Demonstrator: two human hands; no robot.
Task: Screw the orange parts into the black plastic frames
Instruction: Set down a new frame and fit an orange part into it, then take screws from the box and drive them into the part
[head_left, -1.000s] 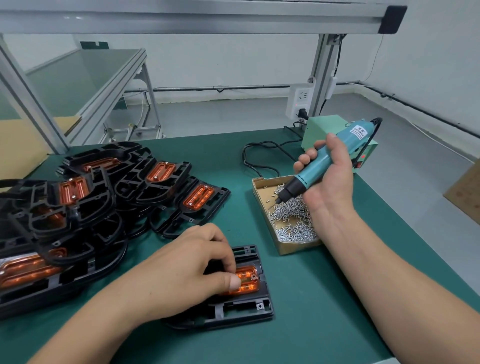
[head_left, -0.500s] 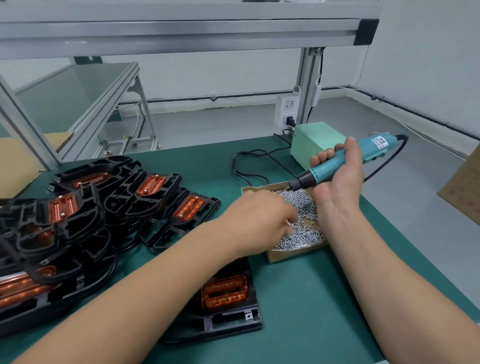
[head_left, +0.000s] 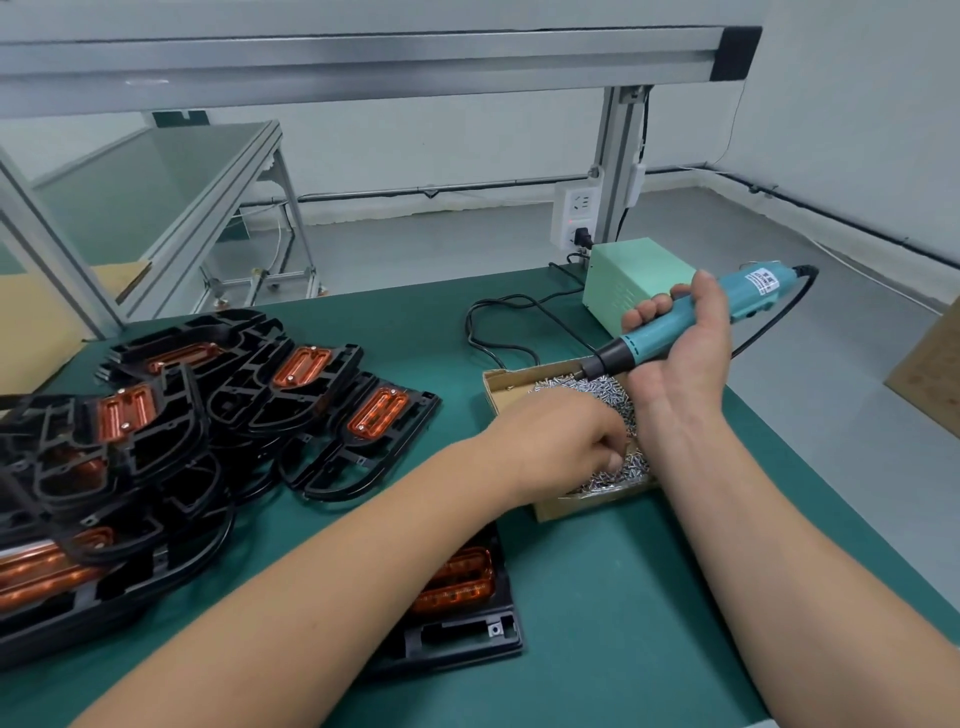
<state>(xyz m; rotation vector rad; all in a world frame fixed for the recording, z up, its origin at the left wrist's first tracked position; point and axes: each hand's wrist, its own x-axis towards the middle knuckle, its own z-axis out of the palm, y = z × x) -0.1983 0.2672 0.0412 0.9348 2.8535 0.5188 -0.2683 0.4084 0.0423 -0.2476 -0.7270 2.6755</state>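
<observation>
Reaching into the cardboard box (head_left: 587, 506) of screws (head_left: 597, 389), left hand (head_left: 561, 441) has fingers curled and bunched in the pile; cannot tell if one is pinched. Right hand (head_left: 680, 353) fingers wrap the teal screwdriver (head_left: 670, 330) above the box. Black frame (head_left: 467, 639) with orange part (head_left: 462, 577) lies on the desk (head_left: 597, 597) under left forearm.

Our green table (head_left: 597, 597) carries a heap of black frames (head_left: 182, 441) at left and one frame (head_left: 467, 634) at bottom centre. Right of centre we see a cardboard box (head_left: 582, 512) of screws (head_left: 587, 389), a pale green box (head_left: 628, 280) and a cable (head_left: 498, 312).
</observation>
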